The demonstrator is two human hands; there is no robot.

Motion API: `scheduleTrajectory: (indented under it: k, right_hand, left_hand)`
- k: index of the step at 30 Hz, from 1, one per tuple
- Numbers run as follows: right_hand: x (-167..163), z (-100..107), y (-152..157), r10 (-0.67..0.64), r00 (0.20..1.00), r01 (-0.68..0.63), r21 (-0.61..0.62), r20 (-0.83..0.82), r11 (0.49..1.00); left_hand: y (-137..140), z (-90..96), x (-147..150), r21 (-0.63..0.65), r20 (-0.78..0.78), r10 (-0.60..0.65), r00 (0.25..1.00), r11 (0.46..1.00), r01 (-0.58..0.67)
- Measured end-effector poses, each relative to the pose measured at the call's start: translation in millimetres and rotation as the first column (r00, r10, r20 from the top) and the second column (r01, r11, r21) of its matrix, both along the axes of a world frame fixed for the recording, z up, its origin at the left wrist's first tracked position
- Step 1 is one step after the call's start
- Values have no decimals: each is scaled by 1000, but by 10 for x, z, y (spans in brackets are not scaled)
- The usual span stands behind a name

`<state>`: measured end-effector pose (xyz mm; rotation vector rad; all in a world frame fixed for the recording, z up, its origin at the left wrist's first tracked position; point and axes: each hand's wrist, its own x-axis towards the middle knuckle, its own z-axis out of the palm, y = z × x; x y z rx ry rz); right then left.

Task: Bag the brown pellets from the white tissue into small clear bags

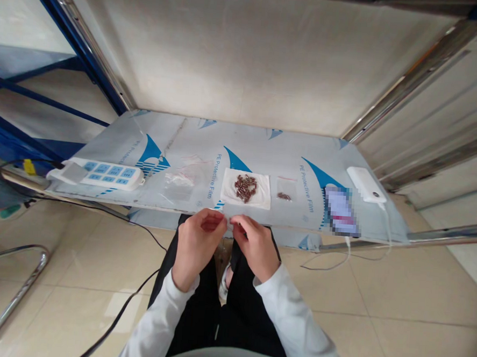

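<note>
My left hand and my right hand meet just off the table's front edge, above my lap. Both are closed in a pinch, fingertips almost touching. Between them is a small, clear, plastic-looking thing, mostly hidden by the fingers and too faint to name. Beyond the hands, a pile of small brown metallic cylinders lies on a white square sheet or flat pouch. To its right rests a small clear zip bag with several such pieces inside. Left of the pile are several empty-looking clear bags, overlapping.
A white power strip with blue sockets lies at the table's left. On the right are a phone, blurred out, and a white power bank with cables hanging over the edge. The table wears protective film. Metal posts stand at both sides.
</note>
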<state>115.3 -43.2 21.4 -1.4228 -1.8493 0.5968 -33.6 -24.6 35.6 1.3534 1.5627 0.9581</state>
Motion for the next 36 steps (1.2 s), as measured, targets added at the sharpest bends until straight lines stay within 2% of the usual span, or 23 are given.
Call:
scheduleTrajectory:
  k: [3,7,9,11,14,17,20,22,24,26,28,30,31,33,34,35,36]
  right_hand:
    - [10,15,21,51,998,-52,38,34,998]
    - [-6,-3,31,10,1000,-12,47,28,999]
    - [-25,-15,25,-9,1000,7,61,19,998]
    - [-42,-21,12,-24,999,20,66,47,998]
    - [-47,-8,-7,-77,980,74,27,183,997]
    - [-9,27,-4,-105,957,120,-38,272,992]
    - [68,92,23,-61,967,86,-91,248,992]
    - [108,164,34,-18,972,47,-116,236,992]
    - [116,256,27,47,975,-17,-134,219,991]
    - [100,342,6,118,977,-93,-143,179,985]
    - [98,377,3,159,982,-145,-136,99,980]
    - [151,319,66,151,988,-154,-104,-31,983]
    - [205,250,134,107,989,-115,-78,-97,990]
    - [349,47,347,-58,988,52,-45,-142,998]
    - [428,-73,482,-181,979,178,-40,-92,983]
    - [500,-194,625,-272,962,274,-52,34,960]
    - [559,-307,767,-302,938,317,-66,172,946]
  left_hand:
    - [-35,24,23,28,-17,18,1000,999,-17]
    - [-58,-25,65,25,-16,49,999,998,-49]
    - [-74,-38,105,6,-63,20,998,1000,-20]
    - [-103,-27,146,7,-132,-27,991,1000,28]
    - [-179,27,184,79,-279,-51,959,994,76]
    - [-256,122,167,111,-484,-102,869,978,177]
    - [-268,216,100,188,-601,-189,776,911,367]
    - [-223,231,58,287,-612,-232,756,826,486]
    - [-153,190,42,334,-597,-297,745,753,568]
    - [-82,110,55,322,-555,-368,746,732,600]
    - [-33,21,73,290,-494,-390,777,769,570]
    - [-12,-54,67,275,-439,-335,834,834,479]
    - [-10,-84,52,277,-414,-292,862,862,425]
    - [-18,-132,6,281,-365,-220,905,900,332]
    - [-25,-151,-19,275,-343,-202,918,912,303]
    - [-35,-166,-41,265,-324,-197,925,920,289]
    - [-45,-178,-58,253,-311,-201,929,925,285]
